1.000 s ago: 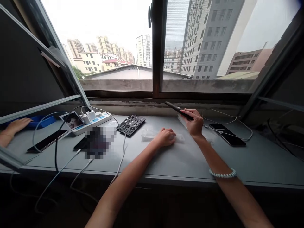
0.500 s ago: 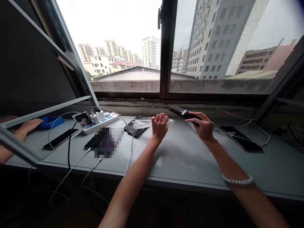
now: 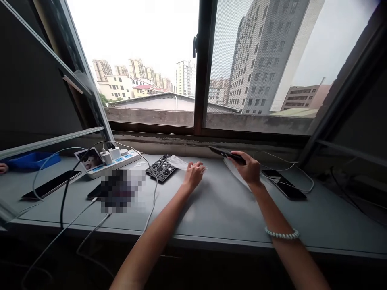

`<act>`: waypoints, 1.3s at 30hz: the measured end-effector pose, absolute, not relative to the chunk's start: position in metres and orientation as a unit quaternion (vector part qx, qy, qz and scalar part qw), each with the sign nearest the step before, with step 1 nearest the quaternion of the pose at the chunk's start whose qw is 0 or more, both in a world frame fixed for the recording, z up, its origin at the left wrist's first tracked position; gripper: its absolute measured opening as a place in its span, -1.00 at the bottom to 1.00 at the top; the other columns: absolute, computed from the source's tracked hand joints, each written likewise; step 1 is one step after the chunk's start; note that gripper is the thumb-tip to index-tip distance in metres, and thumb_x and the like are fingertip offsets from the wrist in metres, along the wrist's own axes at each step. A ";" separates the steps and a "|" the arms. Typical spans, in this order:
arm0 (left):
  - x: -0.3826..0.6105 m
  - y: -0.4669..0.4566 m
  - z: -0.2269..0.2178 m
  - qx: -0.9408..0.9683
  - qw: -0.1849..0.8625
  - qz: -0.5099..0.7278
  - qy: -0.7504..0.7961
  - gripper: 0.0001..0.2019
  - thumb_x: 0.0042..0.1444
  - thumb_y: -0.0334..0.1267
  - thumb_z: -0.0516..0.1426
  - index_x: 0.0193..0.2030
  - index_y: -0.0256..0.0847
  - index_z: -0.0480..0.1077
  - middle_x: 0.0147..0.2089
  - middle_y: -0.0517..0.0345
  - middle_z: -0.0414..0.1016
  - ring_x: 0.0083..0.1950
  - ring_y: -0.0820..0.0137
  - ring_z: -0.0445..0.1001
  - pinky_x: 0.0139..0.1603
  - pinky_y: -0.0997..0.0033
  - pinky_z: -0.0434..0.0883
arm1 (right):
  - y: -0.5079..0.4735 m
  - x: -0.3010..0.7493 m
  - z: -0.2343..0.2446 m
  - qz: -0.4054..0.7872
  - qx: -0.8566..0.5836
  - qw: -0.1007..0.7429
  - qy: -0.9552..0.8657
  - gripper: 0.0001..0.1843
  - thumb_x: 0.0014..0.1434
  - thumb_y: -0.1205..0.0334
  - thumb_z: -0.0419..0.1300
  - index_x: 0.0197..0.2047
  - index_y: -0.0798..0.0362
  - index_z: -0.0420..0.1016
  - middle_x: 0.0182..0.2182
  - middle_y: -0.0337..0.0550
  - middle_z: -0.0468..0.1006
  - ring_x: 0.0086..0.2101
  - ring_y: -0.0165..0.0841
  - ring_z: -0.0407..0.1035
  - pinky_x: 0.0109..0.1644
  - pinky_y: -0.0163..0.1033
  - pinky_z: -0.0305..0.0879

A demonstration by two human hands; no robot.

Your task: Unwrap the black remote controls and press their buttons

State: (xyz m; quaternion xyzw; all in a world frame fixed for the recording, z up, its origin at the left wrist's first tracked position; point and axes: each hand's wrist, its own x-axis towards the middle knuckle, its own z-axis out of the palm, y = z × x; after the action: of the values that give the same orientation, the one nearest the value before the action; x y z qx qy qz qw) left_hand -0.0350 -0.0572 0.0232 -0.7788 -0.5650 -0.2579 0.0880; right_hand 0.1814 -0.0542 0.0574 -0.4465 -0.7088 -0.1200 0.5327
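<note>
In the head view my right hand (image 3: 248,168) grips a slim black remote control (image 3: 225,154) by its near end, thumb and fingers along its sides. The remote is held above the desk, tilted, and seen almost edge-on. My left hand (image 3: 193,176) is closed on a clear plastic bag (image 3: 178,162), which trails to the left from the fingers. Beside that bag, several black remotes (image 3: 161,170) with round button pads lie side by side on the desk, partly covered by the bag's end. Another clear plastic piece (image 3: 237,175) lies under my right hand.
A phone (image 3: 284,184) and a white cable lie at right. On the left are a white power strip (image 3: 117,163) with chargers, a blurred-out device, another phone (image 3: 51,185), a blue tray (image 3: 33,162) and loose cables. Another person's fingertips (image 3: 3,168) show at far left.
The view has turned right. My left hand has come down with the plastic bag. My right hand has tilted the remote flatter. The other person's hand has mostly left view.
</note>
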 end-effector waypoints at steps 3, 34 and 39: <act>-0.036 -0.057 0.020 -0.787 0.077 -0.260 -0.554 -0.71 0.14 -0.44 -0.05 -0.32 -0.13 0.48 0.00 0.18 0.41 -0.16 0.47 0.43 0.14 0.32 0.11 | -0.052 0.179 0.053 -0.107 -0.435 0.490 -0.748 -0.75 0.17 0.11 0.09 -0.13 -0.09 0.51 -0.14 -0.17 0.53 -0.18 -0.26 0.43 -0.20 -0.29 0.33; -0.025 -0.057 0.023 -0.805 0.116 -0.273 -0.514 -0.74 0.15 -0.52 -0.06 -0.42 -0.19 0.37 -0.30 0.23 0.43 -0.33 0.51 0.35 -0.01 0.38 0.13 | -0.042 0.166 0.050 0.061 -0.317 0.709 -0.627 -0.92 0.00 0.21 0.23 -0.43 0.00 0.54 -0.22 -0.14 0.54 -0.21 -0.23 0.43 -0.11 -0.14 0.36; -0.026 -0.055 0.019 -0.813 0.123 -0.269 -0.501 -0.79 0.16 -0.41 0.01 -0.49 -0.21 0.31 -0.32 0.24 0.42 -0.35 0.51 0.34 -0.02 0.41 0.15 | -0.044 0.162 0.058 0.266 -0.388 0.725 -0.503 -0.57 -0.14 0.02 0.31 -0.21 0.08 0.45 -0.55 -0.20 0.47 -0.58 -0.35 0.37 -0.62 -0.30 0.27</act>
State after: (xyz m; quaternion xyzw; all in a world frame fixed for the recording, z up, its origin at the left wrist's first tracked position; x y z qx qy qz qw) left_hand -0.0259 -0.0555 0.0189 -0.8135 -0.5009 -0.2688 0.1229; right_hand 0.1624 -0.0444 0.0575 -0.3881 -0.5027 0.2662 0.7251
